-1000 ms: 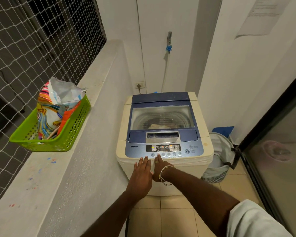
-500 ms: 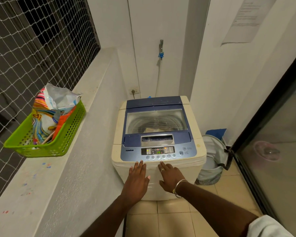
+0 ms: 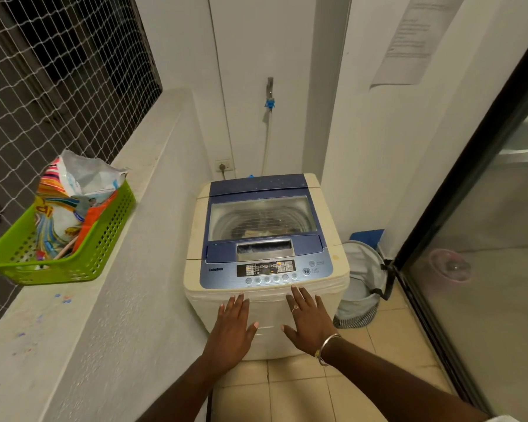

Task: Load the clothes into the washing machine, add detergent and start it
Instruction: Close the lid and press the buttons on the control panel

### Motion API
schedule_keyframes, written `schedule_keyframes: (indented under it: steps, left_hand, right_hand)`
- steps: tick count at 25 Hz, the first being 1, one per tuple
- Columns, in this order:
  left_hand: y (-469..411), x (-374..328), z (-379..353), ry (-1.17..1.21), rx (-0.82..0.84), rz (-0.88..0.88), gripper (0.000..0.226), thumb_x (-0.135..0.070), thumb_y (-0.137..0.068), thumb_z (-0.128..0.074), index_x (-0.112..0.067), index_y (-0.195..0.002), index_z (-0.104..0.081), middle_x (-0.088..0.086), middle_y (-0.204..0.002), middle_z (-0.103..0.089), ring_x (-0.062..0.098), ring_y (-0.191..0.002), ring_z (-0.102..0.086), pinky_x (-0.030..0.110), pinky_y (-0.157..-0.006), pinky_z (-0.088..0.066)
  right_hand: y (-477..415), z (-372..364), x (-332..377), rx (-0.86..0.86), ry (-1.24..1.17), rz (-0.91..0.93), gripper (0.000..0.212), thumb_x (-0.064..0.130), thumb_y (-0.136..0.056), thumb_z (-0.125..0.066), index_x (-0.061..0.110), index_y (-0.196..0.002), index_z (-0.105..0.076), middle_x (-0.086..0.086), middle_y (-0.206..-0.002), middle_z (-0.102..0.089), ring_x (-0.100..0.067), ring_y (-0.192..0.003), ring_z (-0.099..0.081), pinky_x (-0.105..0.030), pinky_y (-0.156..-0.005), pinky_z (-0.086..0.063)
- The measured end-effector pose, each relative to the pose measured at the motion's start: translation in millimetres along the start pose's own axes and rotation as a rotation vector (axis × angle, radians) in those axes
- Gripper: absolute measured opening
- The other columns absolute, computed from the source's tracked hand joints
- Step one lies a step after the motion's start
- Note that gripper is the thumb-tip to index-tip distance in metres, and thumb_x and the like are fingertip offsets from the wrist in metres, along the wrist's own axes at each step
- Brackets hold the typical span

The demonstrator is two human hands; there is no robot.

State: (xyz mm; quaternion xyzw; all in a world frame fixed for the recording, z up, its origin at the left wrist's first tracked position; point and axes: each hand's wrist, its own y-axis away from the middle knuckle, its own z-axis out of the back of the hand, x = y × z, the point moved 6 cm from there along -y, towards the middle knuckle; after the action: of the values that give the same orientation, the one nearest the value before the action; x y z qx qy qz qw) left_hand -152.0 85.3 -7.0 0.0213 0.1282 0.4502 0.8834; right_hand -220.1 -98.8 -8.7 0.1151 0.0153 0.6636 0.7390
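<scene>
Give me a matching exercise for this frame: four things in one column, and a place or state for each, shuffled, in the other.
1 green basket
2 washer lid
3 laundry hamper
4 paper sheet

A on the floor
B on the ledge
C on the wall
D shut

Pairs: 1-B, 2-D, 3-A, 4-C
</scene>
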Motion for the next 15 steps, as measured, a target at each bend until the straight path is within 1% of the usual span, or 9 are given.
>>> schedule_keyframes:
  steps: [3,5,6,7,11,15]
  left_hand:
    - [5,-2,0,-0.016,0.007,0.008,0.101,-0.070,-0.076,0.018,-0.018,-0.158,-0.009,0.005,-0.166,-0.003,0.023,-0.153,0.000,0.036,-0.116,0.009]
    - [7,-2,-1,-0.014,0.016,0.013,0.095,-0.070,-0.081,0.012,-0.018,-0.158,-0.008,0.005,-0.166,-0.001,0.023,-0.153,0.001,0.035,-0.116,0.010]
    - [8,-2,-2,-0.010,0.015,0.011,0.096,-0.070,-0.080,0.013,-0.018,-0.158,-0.009,0.005,-0.166,-0.002,0.023,-0.153,0.000,0.036,-0.116,0.010]
    - [8,-3,-3,-0.003,0.012,0.006,0.098,-0.070,-0.079,0.016,-0.017,-0.157,-0.010,0.005,-0.166,-0.003,0.024,-0.153,-0.001,0.036,-0.116,0.009]
    - [10,-5,-4,0.038,-0.014,-0.009,0.104,-0.073,-0.078,0.019,-0.015,-0.157,-0.014,0.007,-0.166,-0.007,0.026,-0.153,-0.004,0.038,-0.118,0.006]
    - [11,-9,-1,0.037,-0.013,-0.006,0.102,-0.072,-0.078,0.016,-0.015,-0.157,-0.012,0.006,-0.166,-0.004,0.025,-0.153,-0.002,0.037,-0.118,0.006]
  right_hand:
    - [10,-3,-4,-0.012,0.013,0.013,0.082,0.061,-0.092,-0.034,0.012,-0.156,-0.018,-0.009,-0.165,-0.004,-0.029,-0.153,-0.001,-0.055,-0.119,-0.005]
    - [14,-4,-7,-0.011,0.015,0.009,0.083,0.062,-0.091,-0.032,0.012,-0.156,-0.020,-0.009,-0.165,-0.007,-0.030,-0.152,-0.003,-0.055,-0.118,-0.006]
    - [16,-5,-9,-0.008,0.018,0.006,0.083,0.063,-0.091,-0.032,0.012,-0.156,-0.020,-0.010,-0.165,-0.008,-0.030,-0.152,-0.004,-0.055,-0.118,-0.007]
    - [17,-5,-10,-0.005,0.021,0.002,0.083,0.063,-0.091,-0.031,0.012,-0.156,-0.020,-0.010,-0.165,-0.008,-0.030,-0.152,-0.004,-0.056,-0.118,-0.008]
    - [22,-5,-13,0.032,0.027,-0.017,0.082,0.061,-0.095,-0.031,0.014,-0.158,-0.008,-0.007,-0.165,0.006,-0.027,-0.153,0.007,-0.055,-0.121,-0.004]
    - [25,-3,-12,0.041,0.022,-0.027,0.082,0.061,-0.095,-0.032,0.014,-0.158,-0.007,-0.008,-0.165,0.005,-0.026,-0.153,0.007,-0.055,-0.121,-0.003]
